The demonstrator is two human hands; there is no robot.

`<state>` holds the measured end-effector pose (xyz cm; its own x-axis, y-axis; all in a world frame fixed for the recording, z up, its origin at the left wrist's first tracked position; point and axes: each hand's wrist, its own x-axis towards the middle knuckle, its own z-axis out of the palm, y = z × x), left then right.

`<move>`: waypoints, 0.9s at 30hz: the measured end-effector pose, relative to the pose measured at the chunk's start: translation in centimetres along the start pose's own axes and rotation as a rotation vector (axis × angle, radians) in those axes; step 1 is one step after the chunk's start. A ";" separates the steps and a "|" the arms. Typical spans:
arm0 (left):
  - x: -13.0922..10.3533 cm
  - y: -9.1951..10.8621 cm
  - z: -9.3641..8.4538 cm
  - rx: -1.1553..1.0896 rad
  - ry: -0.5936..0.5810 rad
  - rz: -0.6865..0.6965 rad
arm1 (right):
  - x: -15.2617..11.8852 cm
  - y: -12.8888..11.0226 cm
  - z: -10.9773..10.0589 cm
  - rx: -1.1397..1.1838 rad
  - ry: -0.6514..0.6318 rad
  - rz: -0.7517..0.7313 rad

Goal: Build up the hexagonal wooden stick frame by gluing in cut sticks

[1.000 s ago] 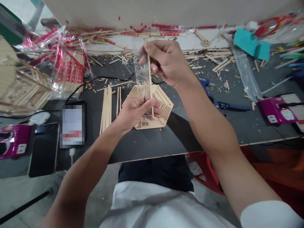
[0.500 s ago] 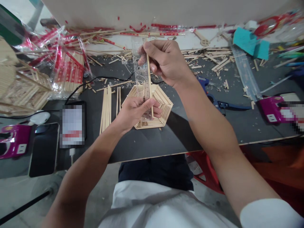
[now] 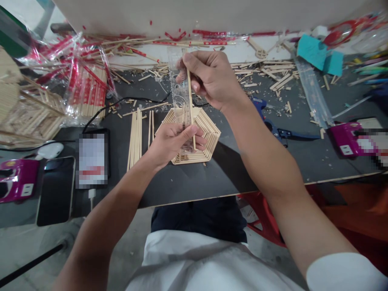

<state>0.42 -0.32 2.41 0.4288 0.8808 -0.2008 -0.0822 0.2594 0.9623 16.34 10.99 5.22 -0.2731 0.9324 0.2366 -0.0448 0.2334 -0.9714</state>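
Observation:
A clear plastic ruler (image 3: 179, 97) is held upright over the table, with a thin wooden stick (image 3: 190, 95) lying along its right edge. My left hand (image 3: 176, 141) is closed round the lower ends of both, its thumb pressing on the stick. At the top, my right hand (image 3: 209, 76) pinches the stick and the ruler between thumb and fingers. Behind and below them rests a hexagonal frame (image 3: 212, 139) of stacked wooden sticks, partly covered by my left hand and the ruler.
Loose wooden sticks (image 3: 135, 139) lie left of the frame. Two phones (image 3: 56, 190) and a purple device (image 3: 18, 180) are farther left. Packaged sticks (image 3: 87, 89) stand behind. To the right are blue cutters (image 3: 294, 134) and a blue glue gun (image 3: 258, 103). Offcuts litter the back.

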 end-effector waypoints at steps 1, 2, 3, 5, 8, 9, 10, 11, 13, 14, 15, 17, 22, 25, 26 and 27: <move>0.0 0.0 0.0 0.009 0.005 -0.006 | 0.0 0.0 0.0 0.018 -0.008 0.000; 0.0 0.0 0.0 0.017 0.010 -0.009 | 0.0 0.1 0.0 0.036 -0.019 -0.004; 0.0 0.1 0.1 0.024 0.014 -0.011 | 0.0 0.2 -0.1 0.049 -0.029 -0.009; 0.0 0.1 0.1 0.035 0.019 -0.011 | 0.1 0.3 -0.1 0.056 -0.032 -0.027; -0.1 0.2 0.1 0.039 0.017 -0.014 | 0.2 0.3 0.0 0.033 -0.004 -0.027; -0.1 0.2 0.1 0.035 0.016 -0.015 | 0.1 0.3 0.0 0.027 0.008 -0.019; -0.1 0.2 0.1 0.029 0.015 -0.014 | 0.1 0.2 0.1 0.026 0.016 -0.011; -0.1 0.2 0.1 0.023 0.014 -0.016 | 0.1 0.2 0.1 0.034 0.021 -0.008; 0.0 0.1 0.0 0.012 0.013 -0.018 | -0.1 0.0 0.2 0.067 0.021 -0.014; 0.0 0.1 0.0 0.008 0.014 -0.021 | -0.1 -0.1 0.2 0.078 0.015 -0.017; 0.0 0.1 0.0 0.003 0.014 -0.024 | -0.2 -0.2 0.2 0.081 0.011 -0.019; 0.1 0.1 -0.1 -0.009 0.015 -0.021 | -0.3 -0.5 0.3 0.066 0.015 -0.001; 0.3 0.2 -0.1 0.040 0.064 -0.060 | -0.5 -1.2 0.5 0.062 0.058 0.105; 0.4 0.1 -0.2 0.037 0.068 -0.075 | -0.6 -1.3 0.6 0.110 0.057 0.111; 0.5 0.1 -0.2 0.034 0.066 -0.078 | -0.6 -1.3 0.6 0.120 0.054 0.111; 0.5 0.1 -0.2 0.035 0.067 -0.082 | -0.6 -1.3 0.6 0.123 0.050 0.114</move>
<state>0.40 0.21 2.36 0.3718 0.8821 -0.2894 -0.0172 0.3183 0.9479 15.95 9.96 6.38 -0.2351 0.9642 0.1224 -0.1347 0.0924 -0.9866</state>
